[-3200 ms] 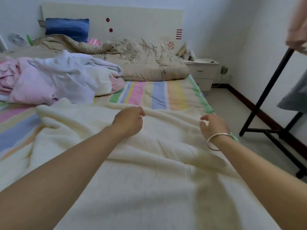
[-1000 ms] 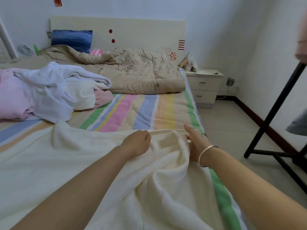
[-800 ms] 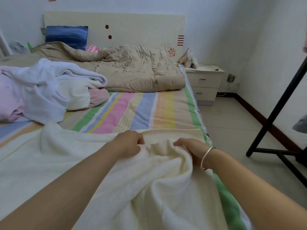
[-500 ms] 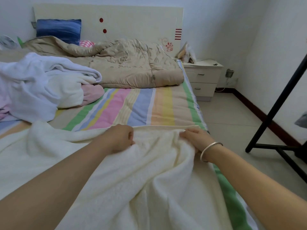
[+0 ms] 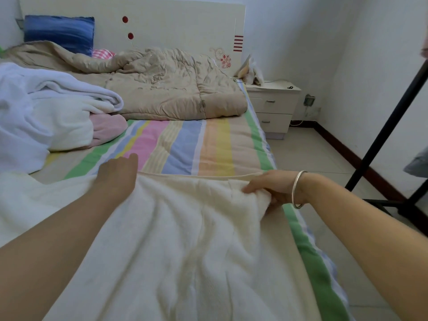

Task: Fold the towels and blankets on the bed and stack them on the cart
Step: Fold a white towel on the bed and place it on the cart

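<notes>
Cream blanket (image 5: pixel 185 239) lay across the bed's (image 5: pixel 185 147) foot; right hand (image 5: pixel 271 188) pinched its far right corner, left hand (image 5: pixel 118 174) apparently pressed flat, fingers open. Tension should even that edge.

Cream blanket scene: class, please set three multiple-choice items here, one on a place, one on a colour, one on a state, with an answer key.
1. Where does the pile of white and pink towels lie?
A. On the nightstand
B. On the bed's left side
C. On the floor

2. What colour is the pillow at the headboard?
A. Blue
B. Red
C. Black

3. What is the right hand doing?
A. Hanging free in the air
B. Holding a cup
C. Gripping the cream blanket

Key: 1 B, the pile sits left of the striped sheet; 2 A, it is plainly blue; 3 C, its fingers pinch the blanket's far edge, while the left hand lies flat on it.
</notes>
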{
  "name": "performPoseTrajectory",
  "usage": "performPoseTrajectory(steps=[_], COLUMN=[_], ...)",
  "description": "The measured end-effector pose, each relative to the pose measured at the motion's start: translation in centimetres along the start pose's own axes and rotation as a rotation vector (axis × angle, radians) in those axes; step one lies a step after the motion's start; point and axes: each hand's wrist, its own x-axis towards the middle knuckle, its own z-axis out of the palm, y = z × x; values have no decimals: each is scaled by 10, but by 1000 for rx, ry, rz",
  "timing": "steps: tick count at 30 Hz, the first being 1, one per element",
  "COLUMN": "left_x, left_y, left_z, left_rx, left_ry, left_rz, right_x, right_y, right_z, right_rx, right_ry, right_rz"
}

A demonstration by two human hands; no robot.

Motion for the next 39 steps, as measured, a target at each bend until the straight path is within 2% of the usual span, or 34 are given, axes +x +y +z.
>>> performPoseTrajectory(steps=[4,6,9,11,13,16,24,30,35,39], left_x=[-5,-5,-1,5,8,10,8,14,14,4], left_y=[-6,-4,-2,-8,-16,-21,-4,3,8,16], left_z=[23,21,20,14,14,12,14,19,27,29], left_rx=[37,70,85,-43,-196,-261,-285,-208,-110,8], left_ry=[159,207,-8,-153,-222,-248,88,-5,154,259], left_rz=[146,158,77,3,-39,-61,-18,16,19,145], right_x=[23,31,33,31,32,35,48,59,69,72], right_y=[18,26,32,33,34,33,31,37,38,40], right_z=[-1,3,6,5,6,12,-11,-20,-25,-19], right_rx=[-303,-206,-111,-104,-199,-322,-114,-76,27,30], right_ry=[375,457,489,533,575,681,599,548,588,628], right_rz=[-52,-60,-65,-70,-77,-68,-29,6,77,77])
